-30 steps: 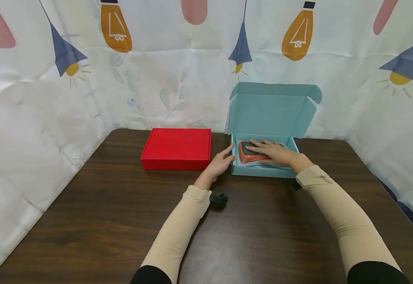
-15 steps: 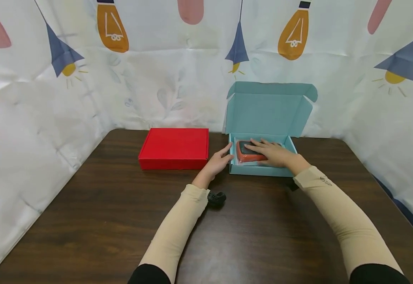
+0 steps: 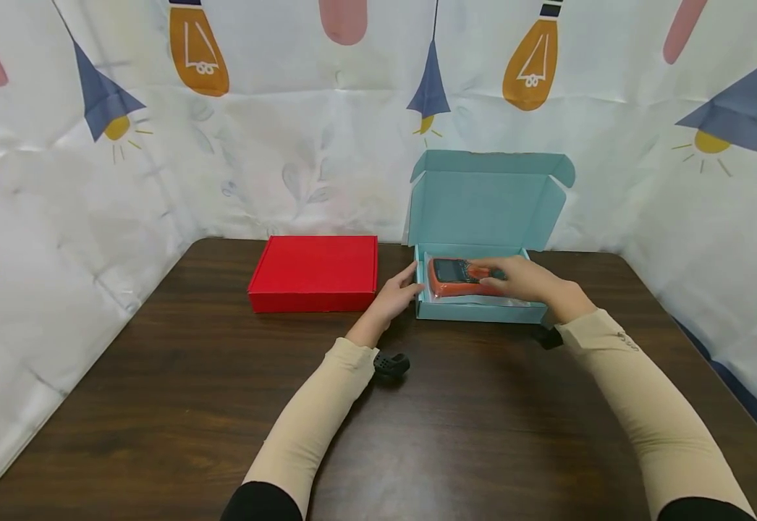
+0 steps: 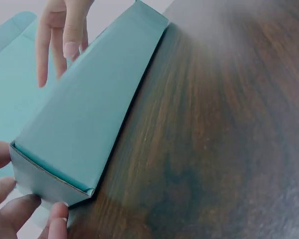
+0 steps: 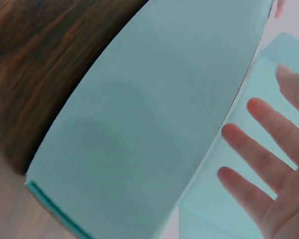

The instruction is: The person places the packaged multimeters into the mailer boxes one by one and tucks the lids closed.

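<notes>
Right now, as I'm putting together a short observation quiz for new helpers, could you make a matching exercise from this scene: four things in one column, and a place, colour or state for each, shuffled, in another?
Column one
1. Red box
2. Blue box
3. Device
4. Table

Column two
A. Lid raised
B. Dark brown, beneath everything else listed
C. Lid shut
D. Orange, lying inside an open container

Right pairs: 1-C, 2-A, 3-D, 4-B.
</notes>
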Demonstrator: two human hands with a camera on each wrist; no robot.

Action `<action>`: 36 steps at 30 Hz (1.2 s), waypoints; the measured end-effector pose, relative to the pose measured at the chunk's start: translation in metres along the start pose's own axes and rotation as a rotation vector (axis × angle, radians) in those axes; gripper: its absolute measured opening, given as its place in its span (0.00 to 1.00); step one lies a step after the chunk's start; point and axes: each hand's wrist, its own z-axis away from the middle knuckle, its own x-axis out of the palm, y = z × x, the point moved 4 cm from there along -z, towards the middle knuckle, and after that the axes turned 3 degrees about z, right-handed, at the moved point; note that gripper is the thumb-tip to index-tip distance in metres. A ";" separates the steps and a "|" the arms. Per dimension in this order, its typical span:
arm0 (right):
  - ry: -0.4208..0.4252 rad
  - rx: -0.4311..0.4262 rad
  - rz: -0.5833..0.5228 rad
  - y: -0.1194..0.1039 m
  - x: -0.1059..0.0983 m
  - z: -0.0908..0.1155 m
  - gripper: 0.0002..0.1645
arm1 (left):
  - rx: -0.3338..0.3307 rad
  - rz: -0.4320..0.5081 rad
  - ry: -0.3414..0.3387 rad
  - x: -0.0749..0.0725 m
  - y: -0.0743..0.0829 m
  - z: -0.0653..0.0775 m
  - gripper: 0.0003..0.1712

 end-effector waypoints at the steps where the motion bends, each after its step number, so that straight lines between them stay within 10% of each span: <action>1: 0.021 0.013 -0.002 0.001 -0.002 0.002 0.32 | -0.003 0.005 0.005 -0.001 0.000 0.000 0.37; 8: 0.235 0.072 -0.059 0.012 -0.010 0.020 0.25 | 0.009 0.030 0.063 -0.006 0.008 0.001 0.35; 24: 1.037 0.383 -0.256 0.070 -0.032 0.063 0.17 | 0.105 0.147 0.237 -0.022 0.045 -0.011 0.33; 36: 0.785 0.453 -0.398 0.078 -0.045 0.053 0.33 | 0.183 0.111 0.237 -0.018 0.074 -0.022 0.34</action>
